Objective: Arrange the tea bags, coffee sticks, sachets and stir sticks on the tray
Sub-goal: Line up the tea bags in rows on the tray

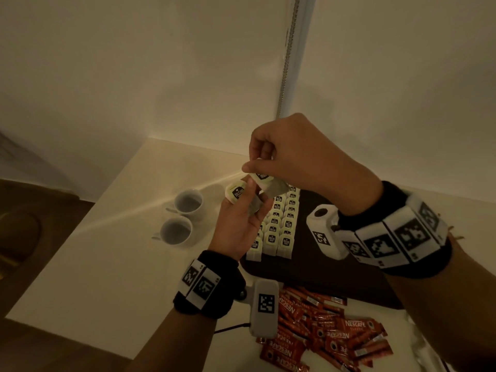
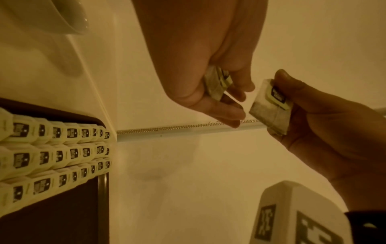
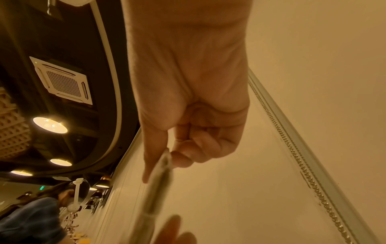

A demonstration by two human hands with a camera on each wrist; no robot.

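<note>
A dark tray (image 1: 335, 275) lies on the pale table, with three neat rows of tea bags (image 1: 281, 226) along its left side; the rows (image 2: 52, 148) also show in the left wrist view. Above the tray's far left corner, my left hand (image 1: 247, 200) holds a few tea bags (image 1: 236, 193) in its curled fingers. Just above it, my right hand (image 1: 255, 167) pinches a single tea bag (image 1: 265, 181) between thumb and forefinger. That bag (image 2: 269, 105) hangs close beside my left hand's bags (image 2: 217, 82). It appears edge-on (image 3: 163, 173) in the right wrist view.
A loose heap of red coffee sticks (image 1: 322, 331) lies on the table in front of the tray. Two white cups (image 1: 188, 202) (image 1: 175, 231) stand left of the tray. A wall rises right behind the table. A person (image 3: 31, 214) sits far off.
</note>
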